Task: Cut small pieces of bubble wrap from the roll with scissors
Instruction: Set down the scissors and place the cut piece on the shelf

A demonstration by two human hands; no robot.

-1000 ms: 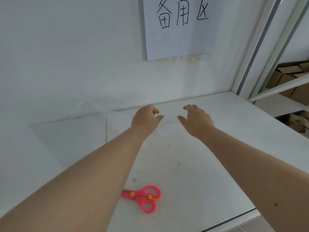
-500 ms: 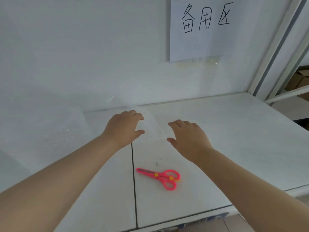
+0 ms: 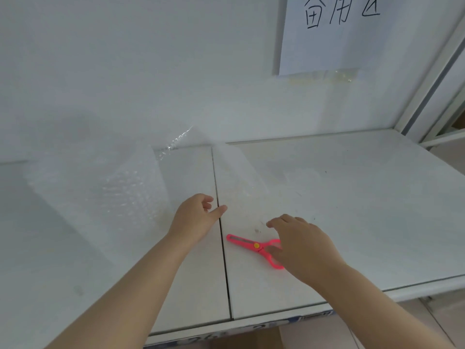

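A roll of clear bubble wrap (image 3: 120, 197) stands at the left of the white table. A thin sheet (image 3: 241, 182) runs from it to the right across the table seam. My left hand (image 3: 197, 217) is at the sheet's near edge, thumb and curled fingers pinching it. Pink scissors (image 3: 247, 243) with a yellow pivot lie shut on the table, blades pointing left. My right hand (image 3: 302, 244) hovers over their handles with fingers spread. Its thumb touches one handle loop, and the hand hides most of the handles.
The white table (image 3: 352, 197) is made of two panels with a dark seam (image 3: 225, 260) between them. A white wall with a taped paper sign (image 3: 327, 34) stands behind. A metal shelf post (image 3: 432, 79) rises at the right. The table's front edge is near me.
My view has swung left, bringing the roll into sight. My right hand has left the sheet and come down onto the scissors' handles. My left hand stays at the sheet's edge.
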